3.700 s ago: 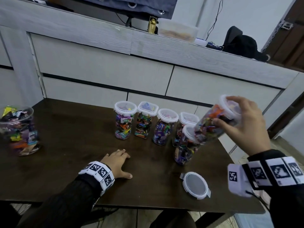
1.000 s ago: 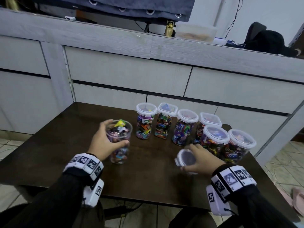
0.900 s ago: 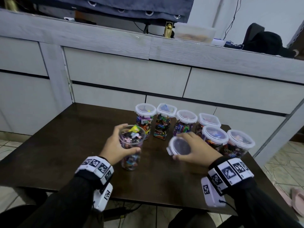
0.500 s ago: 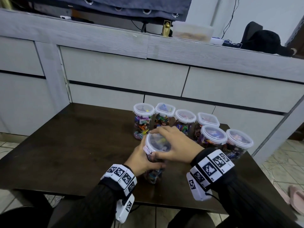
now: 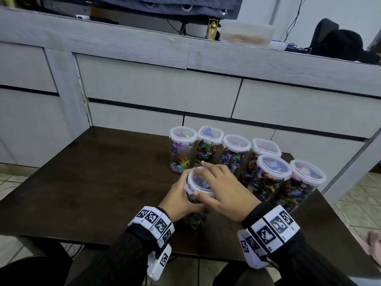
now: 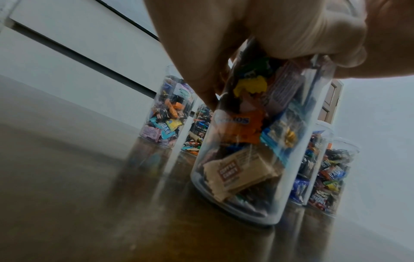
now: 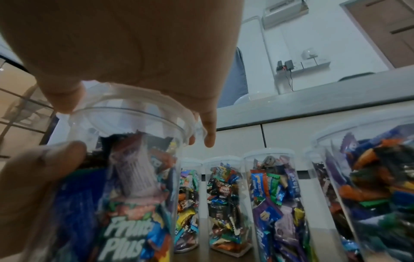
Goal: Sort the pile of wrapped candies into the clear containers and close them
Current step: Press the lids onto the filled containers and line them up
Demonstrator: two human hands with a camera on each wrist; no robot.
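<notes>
Lid (image 5: 199, 182) now pressed on jar (image 6: 246, 159) | right hand (image 5: 224, 188) flat atop, seemingly seated | left hand (image 5: 181, 200) grips jar side

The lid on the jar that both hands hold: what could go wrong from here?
1. The lid may sit crooked: the right wrist view shows a wrapper high near the rim, so it could get pinched under it.
2. Pressing down could tip the jar; the left hand grips it only near the top.
3. The right hand is close to the other jars and might knock them.
</notes>
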